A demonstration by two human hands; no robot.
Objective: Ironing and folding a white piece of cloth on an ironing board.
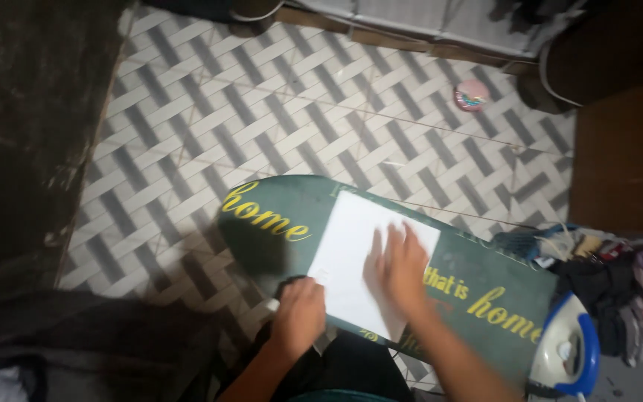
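A white sheet of paper (359, 253) lies on a dark green ironing board (277, 201) with yellow lettering. My right hand (402, 268) rests flat on the sheet's right half, fingers spread. My left hand (299, 316) is at the sheet's lower left corner and the board's near edge, fingers curled down; whether it grips the corner I cannot tell. A white and blue iron (567, 353) stands at the board's right end, apart from both hands.
The floor (262, 112) has grey and white woven-pattern tiles. A small pink round object (472, 95) lies on it at the upper right. A heap of clothes (619, 283) sits at the right. A dark wall (24, 134) runs along the left.
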